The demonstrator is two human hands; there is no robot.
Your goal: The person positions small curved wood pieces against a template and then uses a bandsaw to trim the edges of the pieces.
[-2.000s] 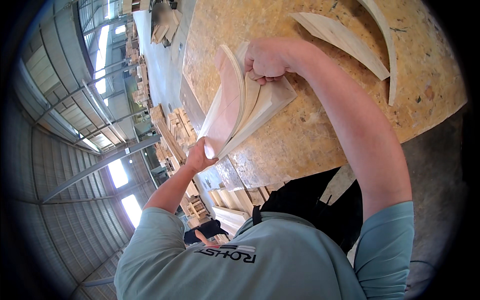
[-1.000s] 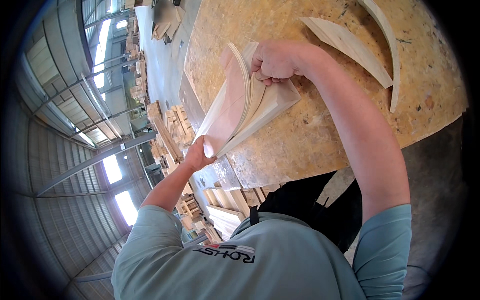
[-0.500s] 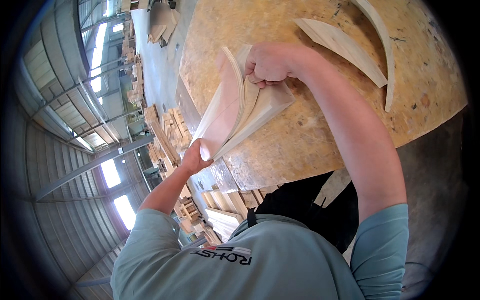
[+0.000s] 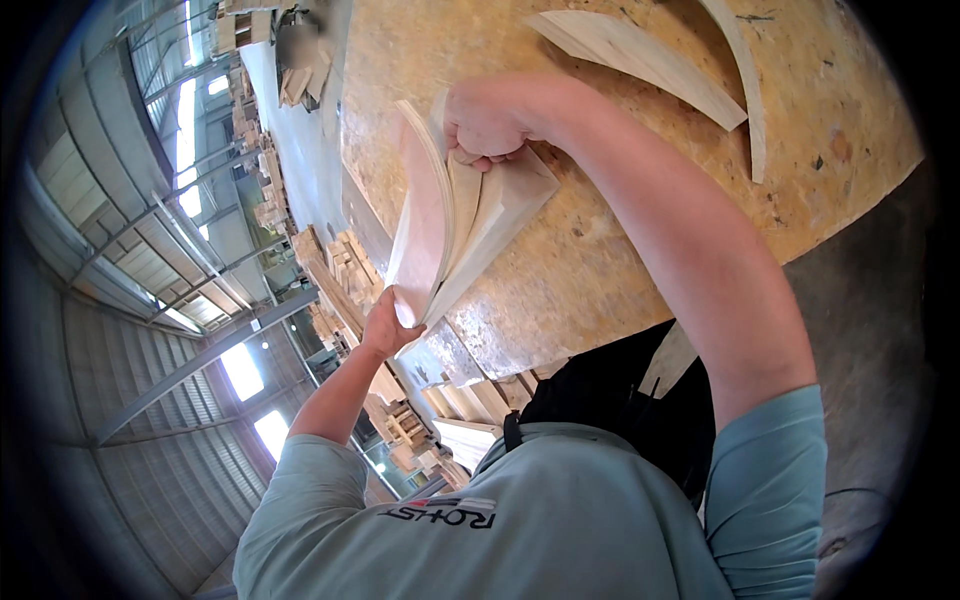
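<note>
My left hand [image 4: 381, 325] is closed around the near end of a curved wooden panel [image 4: 424, 195], with the thumb on the right side. This panel has a glossy pinkish face and a layered, bowed edge. Against its right side lies a pale wooden piece [image 4: 508, 200] with a pointed corner, resting on the workbench [image 4: 570, 270]. Over the far part of these pieces, my right hand [image 4: 487, 122] is bent down with its fingers curled tight against the wood. Whatever sits inside those fingers is hidden.
On the bench's far right lie a wide curved wooden piece [image 4: 640, 62] and a slim curved strip [image 4: 742, 80]. Stacked timber [image 4: 350, 265] stands on the floor beyond the bench's left edge. Another person [image 4: 300, 50] is at the far upper left.
The view has swung, so the bench, pieces and right hand appear farther left. Both hands stay on the wood, and the curved panel looks slightly more upright.
</note>
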